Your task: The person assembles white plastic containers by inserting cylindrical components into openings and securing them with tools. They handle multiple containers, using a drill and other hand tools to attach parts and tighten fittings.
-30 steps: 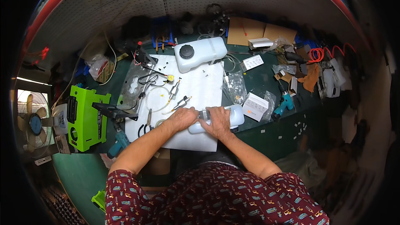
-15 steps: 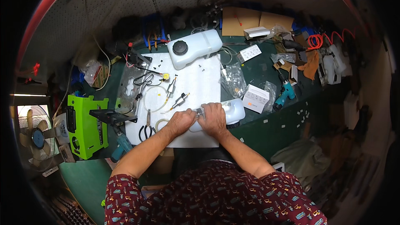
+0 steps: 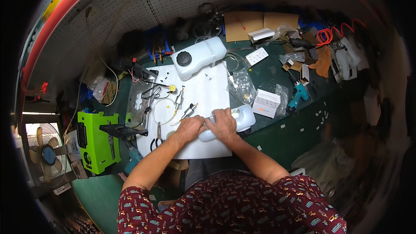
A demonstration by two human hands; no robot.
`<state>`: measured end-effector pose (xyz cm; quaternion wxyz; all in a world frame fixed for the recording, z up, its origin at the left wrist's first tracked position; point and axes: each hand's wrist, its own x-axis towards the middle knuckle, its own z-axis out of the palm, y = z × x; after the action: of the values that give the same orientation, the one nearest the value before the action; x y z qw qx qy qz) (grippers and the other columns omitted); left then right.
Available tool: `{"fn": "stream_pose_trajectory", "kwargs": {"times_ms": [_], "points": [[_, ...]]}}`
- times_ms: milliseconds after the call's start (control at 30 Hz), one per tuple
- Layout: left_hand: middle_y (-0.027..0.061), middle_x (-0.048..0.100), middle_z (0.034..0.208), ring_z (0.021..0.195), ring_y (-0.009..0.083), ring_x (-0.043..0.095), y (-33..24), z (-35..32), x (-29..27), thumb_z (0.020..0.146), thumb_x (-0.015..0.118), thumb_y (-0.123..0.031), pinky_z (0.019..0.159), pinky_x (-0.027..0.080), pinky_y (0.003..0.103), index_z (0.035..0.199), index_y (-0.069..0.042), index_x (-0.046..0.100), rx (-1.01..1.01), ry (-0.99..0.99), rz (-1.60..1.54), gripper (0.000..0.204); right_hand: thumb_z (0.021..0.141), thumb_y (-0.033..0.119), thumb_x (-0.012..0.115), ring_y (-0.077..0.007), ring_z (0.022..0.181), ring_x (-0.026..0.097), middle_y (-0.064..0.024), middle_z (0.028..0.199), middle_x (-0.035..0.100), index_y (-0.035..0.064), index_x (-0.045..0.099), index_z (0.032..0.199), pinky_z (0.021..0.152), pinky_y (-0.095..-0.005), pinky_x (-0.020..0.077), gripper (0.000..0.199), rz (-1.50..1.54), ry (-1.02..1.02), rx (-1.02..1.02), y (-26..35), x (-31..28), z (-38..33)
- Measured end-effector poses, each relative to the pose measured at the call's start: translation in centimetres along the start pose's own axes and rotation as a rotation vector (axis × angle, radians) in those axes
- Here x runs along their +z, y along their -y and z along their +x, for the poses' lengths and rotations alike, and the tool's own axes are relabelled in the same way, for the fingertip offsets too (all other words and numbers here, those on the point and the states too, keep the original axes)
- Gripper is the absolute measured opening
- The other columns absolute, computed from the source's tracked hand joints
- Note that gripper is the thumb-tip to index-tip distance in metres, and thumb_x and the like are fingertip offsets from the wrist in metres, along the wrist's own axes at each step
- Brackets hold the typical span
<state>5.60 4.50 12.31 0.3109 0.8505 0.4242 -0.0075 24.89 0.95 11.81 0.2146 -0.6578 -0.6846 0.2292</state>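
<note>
A white translucent plastic tank [image 3: 247,116] lies on its side at the front edge of the white foam sheet [image 3: 212,90]. My right hand [image 3: 224,125] is wrapped over its middle, thumb toward the left. My left hand [image 3: 189,129] is closed at the tank's left end, almost touching the right; what its fingers pinch is hidden. Farther back lies a second white tank [image 3: 201,58] with a black screw cap [image 3: 184,58] and a clear band around it. Left of my hands are inline filters [image 3: 189,110], a coil of clear tube [image 3: 164,112] and black-handled pliers [image 3: 157,138].
A green metal housing [image 3: 99,142] and black bracket [image 3: 123,131] stand at left. At right lie white boxes [image 3: 266,103], plastic bags [image 3: 242,86] and a teal power drill [image 3: 297,96]. Small screws dot the sheet. A fan [image 3: 48,154] stands at far left.
The whole view has shifted slightly. Both hands stay at the tank, and the clear grey piece seen between them before is now mostly covered by the fingers.
</note>
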Motion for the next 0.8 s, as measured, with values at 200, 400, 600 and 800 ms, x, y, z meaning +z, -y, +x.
{"fn": "stream_pose_trajectory", "kwargs": {"times_ms": [200,400,600,800], "points": [[0.0165,0.071,0.089,0.079,0.0378,0.071,0.2,0.2,1.4,0.100,0.067,-0.030,0.071,0.058,0.048,0.097,-0.002,0.069,0.094,-0.082,0.030,0.028,0.084,0.031,0.077,-0.0371,0.101,0.060,-0.0145,0.096,0.069,0.0046,0.071,0.098,0.083,-0.0482,0.0559,0.031,-0.104,-0.110,-0.039,-0.7,1.6,-0.6],[0.0205,0.072,0.095,0.088,0.0406,0.071,-0.2,0.2,0.7,0.102,0.066,-0.035,0.079,0.057,0.052,0.098,0.000,0.067,0.066,-0.059,-0.064,0.035,0.086,0.037,0.077,-0.0352,0.109,0.060,-0.0129,0.105,0.071,0.0070,0.074,0.113,0.091,-0.0479,0.0525,0.041,-0.022,0.007,0.049,-0.6,-0.1,-0.7],[0.0227,0.072,0.097,0.092,0.0430,0.070,1.2,1.2,0.0,0.101,0.068,-0.033,0.081,0.056,0.052,0.099,0.000,0.067,0.116,0.032,-0.091,0.033,0.085,0.046,0.078,-0.0322,0.121,0.054,-0.0144,0.126,0.068,0.0089,0.062,0.143,0.107,-0.0469,0.0338,0.071,-0.125,0.136,-0.052,0.3,-3.0,-2.4],[0.0236,0.073,0.093,0.091,0.0432,0.071,1.1,1.8,-1.2,0.100,0.068,-0.030,0.082,0.057,0.052,0.098,0.000,0.068,0.176,0.131,-0.081,0.030,0.088,0.042,0.071,-0.0300,0.120,0.054,-0.0107,0.125,0.068,0.0119,0.062,0.143,0.101,-0.0465,0.0355,0.063,-0.188,0.121,-0.059,-0.6,-1.9,-2.5]]}}
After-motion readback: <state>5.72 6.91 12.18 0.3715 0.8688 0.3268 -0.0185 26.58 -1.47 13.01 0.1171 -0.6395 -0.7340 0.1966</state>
